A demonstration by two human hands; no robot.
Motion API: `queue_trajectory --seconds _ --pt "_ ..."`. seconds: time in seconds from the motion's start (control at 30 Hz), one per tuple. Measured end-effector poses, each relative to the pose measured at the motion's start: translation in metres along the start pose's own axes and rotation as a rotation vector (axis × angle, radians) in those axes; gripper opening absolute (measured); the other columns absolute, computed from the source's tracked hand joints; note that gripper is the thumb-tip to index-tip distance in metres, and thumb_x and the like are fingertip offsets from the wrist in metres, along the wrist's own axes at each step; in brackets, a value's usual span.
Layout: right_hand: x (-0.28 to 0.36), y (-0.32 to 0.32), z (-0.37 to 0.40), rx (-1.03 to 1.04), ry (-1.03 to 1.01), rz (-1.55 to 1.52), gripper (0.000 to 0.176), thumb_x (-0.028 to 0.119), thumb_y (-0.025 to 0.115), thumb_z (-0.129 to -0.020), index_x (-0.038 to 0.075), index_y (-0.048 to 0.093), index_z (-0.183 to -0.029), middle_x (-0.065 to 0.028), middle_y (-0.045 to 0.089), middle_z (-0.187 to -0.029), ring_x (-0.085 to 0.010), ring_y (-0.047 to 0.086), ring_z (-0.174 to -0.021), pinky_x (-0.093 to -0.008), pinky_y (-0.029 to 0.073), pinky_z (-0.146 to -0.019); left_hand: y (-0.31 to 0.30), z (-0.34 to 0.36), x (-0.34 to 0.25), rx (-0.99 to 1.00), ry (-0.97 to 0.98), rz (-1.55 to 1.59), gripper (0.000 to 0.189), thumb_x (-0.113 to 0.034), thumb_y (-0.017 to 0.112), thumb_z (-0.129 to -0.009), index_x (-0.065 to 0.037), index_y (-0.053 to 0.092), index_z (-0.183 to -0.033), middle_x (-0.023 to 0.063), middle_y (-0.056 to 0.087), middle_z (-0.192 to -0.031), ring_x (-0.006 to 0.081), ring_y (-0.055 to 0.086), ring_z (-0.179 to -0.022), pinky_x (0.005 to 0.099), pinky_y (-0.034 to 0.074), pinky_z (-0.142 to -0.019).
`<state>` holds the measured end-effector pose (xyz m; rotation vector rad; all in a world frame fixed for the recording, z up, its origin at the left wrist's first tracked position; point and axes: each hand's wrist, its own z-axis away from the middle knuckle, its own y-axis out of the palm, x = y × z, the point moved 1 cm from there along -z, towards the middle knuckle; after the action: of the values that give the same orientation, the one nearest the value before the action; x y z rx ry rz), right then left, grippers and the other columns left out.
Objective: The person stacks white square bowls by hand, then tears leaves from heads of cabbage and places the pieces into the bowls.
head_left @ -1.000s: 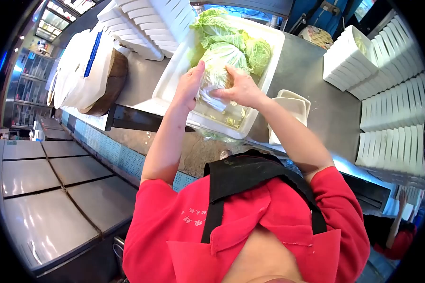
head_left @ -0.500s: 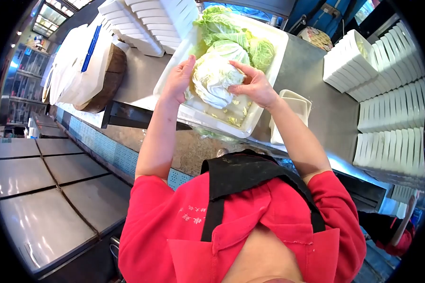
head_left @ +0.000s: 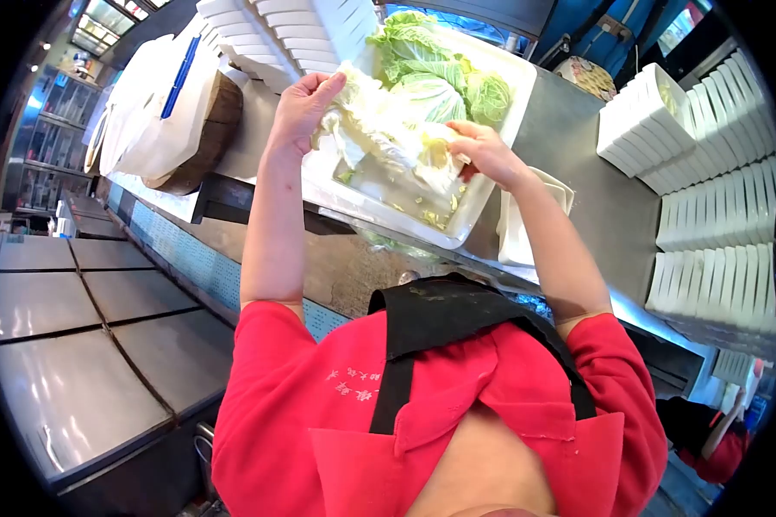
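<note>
My left hand (head_left: 300,112) is closed on the left end of a pale napa cabbage (head_left: 378,129), thumb and fingers pinching its leaves. On the other side my right hand (head_left: 489,157) grips leaves at the cabbage's right end. Stretched between both hands, the cabbage looks pulled apart and ragged, above a white tub (head_left: 459,231). Small yellowish leaf scraps (head_left: 431,217) lie on the tub's floor. Behind, greener napa cabbages (head_left: 431,96) fill the tub's far part.
A white container (head_left: 517,228) stands right of the tub. Several stacks of white trays (head_left: 716,198) line the right of the metal counter (head_left: 569,121); more white trays (head_left: 306,39) are stacked behind. At left sits a round wooden block (head_left: 211,129). Another person's sleeve (head_left: 724,457) shows lower right.
My hands have moved apart, the left one going left and up. The cabbage, a compact head before, is now spread open and pulled wide between them.
</note>
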<state>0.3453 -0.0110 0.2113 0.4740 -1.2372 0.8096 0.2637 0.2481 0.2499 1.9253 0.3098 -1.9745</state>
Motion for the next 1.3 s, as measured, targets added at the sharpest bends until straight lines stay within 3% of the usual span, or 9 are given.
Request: queue_trajectory --seconds 0.07,0.17,0.43,0.53,0.63,0.67,0.77,1.0,1.3 --pt "0.003 0.004 0.007 -0.190 -0.104 0.764 0.071 0.040 0.060 -0.081 -0.001 0.035 -0.133 -0.0231 0.048 -0.124 -0.0309 0.050 -0.113 -0.0362 0.043 -0.091 0.003 0.002 -0.012 -0.040 -0.015 -0.012 0.019 -0.022 0.070 -0.081 -0.004 0.063 -0.081 -0.0036 0.057 -0.071 0.0025 0.048 -0.063 0.0170 0.038 -0.056" --pt "0.018 0.010 0.007 -0.342 -0.324 0.846 0.080 0.048 0.062 -0.078 -0.002 0.034 -0.134 -0.0265 0.039 -0.132 -0.0358 0.035 -0.126 -0.0387 0.032 -0.102 0.015 0.002 -0.024 -0.020 0.096 -0.214 0.022 -0.023 0.071 -0.080 -0.004 0.062 -0.081 -0.0032 0.056 -0.069 0.0025 0.046 -0.060 0.0179 0.037 -0.054" --pt "0.040 0.016 -0.009 -0.072 -0.265 0.056 0.083 0.029 0.079 -0.069 -0.008 0.037 -0.130 -0.0151 0.060 -0.104 -0.0182 0.059 -0.092 -0.0289 0.047 -0.079 0.052 0.002 -0.029 -0.017 0.159 -0.401 0.035 -0.035 0.071 -0.077 -0.002 0.062 -0.075 0.0009 0.059 -0.065 0.0083 0.051 -0.057 0.0236 0.040 -0.052" --pt "0.026 -0.002 -0.005 -0.063 -0.201 -0.250 0.059 0.016 0.073 -0.076 -0.004 0.044 -0.124 -0.0098 0.061 -0.100 -0.0114 0.059 -0.089 -0.0238 0.049 -0.073 0.039 0.000 -0.017 -0.119 0.489 -1.302 0.051 -0.050 0.064 -0.076 -0.002 0.065 -0.094 0.0162 0.066 -0.083 0.0331 0.061 -0.082 0.0362 0.046 -0.073" --pt "0.023 -0.020 0.009 0.044 -0.246 -0.642 0.043 0.014 0.071 -0.078 0.002 0.052 -0.115 -0.0064 0.062 -0.096 -0.0135 0.061 -0.083 -0.0262 0.051 -0.069 0.052 0.008 -0.001 -0.278 0.888 -1.426 0.057 -0.048 0.066 -0.076 0.000 0.062 -0.107 0.0203 0.063 -0.097 0.0325 0.059 -0.092 0.0349 0.045 -0.082" --pt "0.023 -0.020 0.018 0.059 -0.278 -0.758 0.033 0.015 0.068 -0.081 0.007 0.054 -0.110 -0.0031 0.062 -0.098 -0.0124 0.061 -0.083 -0.0262 0.052 -0.071 0.060 0.010 0.006 -0.012 0.437 -0.886 0.061 -0.045 0.065 -0.079 0.002 0.056 -0.116 0.0184 0.061 -0.106 0.0287 0.059 -0.095 0.0347 0.045 -0.083" --pt "0.024 -0.025 0.030 0.152 -0.262 -0.875 0.037 0.012 0.066 -0.082 0.008 0.052 -0.116 -0.0029 0.061 -0.104 -0.0122 0.061 -0.090 -0.0276 0.051 -0.079 0.104 0.039 0.026 0.477 -0.305 0.446 0.036 -0.023 0.059 -0.088 0.001 0.054 -0.115 0.0086 0.062 -0.100 0.0181 0.060 -0.094 0.0325 0.049 -0.081" --pt "0.012 -0.044 0.058 -0.172 -0.389 -0.545 0.043 -0.003 0.070 -0.072 0.001 0.053 -0.112 -0.0088 0.061 -0.102 -0.0148 0.060 -0.093 -0.0304 0.050 -0.082 0.141 0.054 0.042 0.465 -0.141 0.458 0.034 0.003 0.065 -0.077 -0.001 0.054 -0.109 0.0080 0.063 -0.102 0.0145 0.061 -0.090 0.0279 0.050 -0.078" --pt "-0.026 -0.071 0.108 -0.171 -0.186 -0.384 0.046 -0.005 0.070 -0.071 -0.001 0.054 -0.114 -0.0072 0.063 -0.099 -0.0138 0.061 -0.089 -0.0284 0.049 -0.081 0.185 0.070 0.057 0.586 -0.173 0.390 0.035 0.004 0.064 -0.077 -0.001 0.053 -0.110 0.0089 0.063 -0.100 0.0139 0.061 -0.089 0.0278 0.050 -0.078"
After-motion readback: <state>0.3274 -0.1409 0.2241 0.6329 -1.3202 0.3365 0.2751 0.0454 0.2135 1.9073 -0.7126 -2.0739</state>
